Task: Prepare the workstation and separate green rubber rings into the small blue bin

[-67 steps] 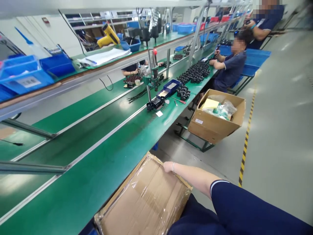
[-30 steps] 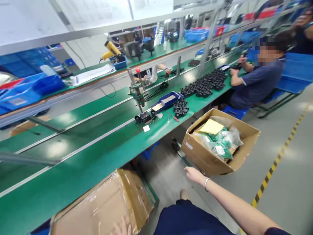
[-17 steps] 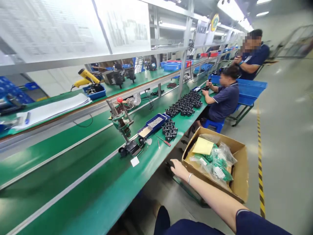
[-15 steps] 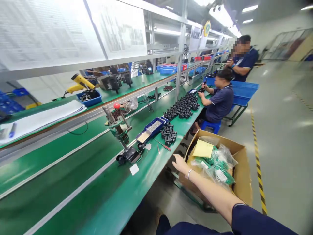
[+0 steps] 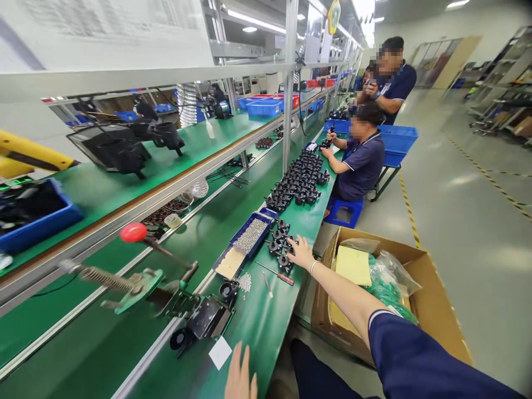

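Observation:
My right hand (image 5: 302,255) reaches over the bench edge to a small cluster of black plastic parts (image 5: 276,246). Its fingers are spread, the tips at the nearest parts; whether they touch is hard to tell. At the bottom, my left hand (image 5: 241,374) is open, fingers stretched over the green bench top beside a white paper square (image 5: 220,353). Closer to me than the cluster lie a red-handled screwdriver (image 5: 285,277) and tweezers (image 5: 267,285). A blue bin (image 5: 266,235) of small metal pieces stands left of the cluster, with loose pieces (image 5: 245,282) below it.
A hand press with a red knob (image 5: 133,233) stands on the left. More black parts (image 5: 301,177) cover the bench farther off, where a seated co-worker (image 5: 361,149) handles one. Another person (image 5: 393,83) stands behind. A cardboard box (image 5: 440,310) with bagged green items sits right of the bench.
My right hand has moved from beside the bench edge to the near cluster of black parts. My left hand has come into view at the bottom. The camera has moved closer and turned right.

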Demonstrator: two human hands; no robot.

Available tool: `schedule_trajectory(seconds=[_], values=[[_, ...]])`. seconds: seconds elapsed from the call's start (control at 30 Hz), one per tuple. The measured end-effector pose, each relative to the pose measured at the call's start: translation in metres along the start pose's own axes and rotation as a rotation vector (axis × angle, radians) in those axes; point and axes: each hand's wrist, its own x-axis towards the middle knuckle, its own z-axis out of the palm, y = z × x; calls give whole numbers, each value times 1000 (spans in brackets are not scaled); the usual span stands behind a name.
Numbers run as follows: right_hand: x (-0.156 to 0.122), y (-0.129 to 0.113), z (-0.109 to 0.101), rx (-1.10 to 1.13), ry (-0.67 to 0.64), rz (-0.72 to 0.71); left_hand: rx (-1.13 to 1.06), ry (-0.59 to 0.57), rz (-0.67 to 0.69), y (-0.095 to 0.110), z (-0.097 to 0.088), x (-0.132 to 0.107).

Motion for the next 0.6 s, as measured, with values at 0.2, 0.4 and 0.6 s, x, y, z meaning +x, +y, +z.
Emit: schedule_trajectory(seconds=[0.2,0.4,0.6], values=[[43,18,17,-4,-38,-129,-114,-279,94,30,66,131],[46,33,32,-11,98,-171,21,-182,322,13,128,155],[77,69,31,15,245,-174,83,-61,369,-4,168,146]])
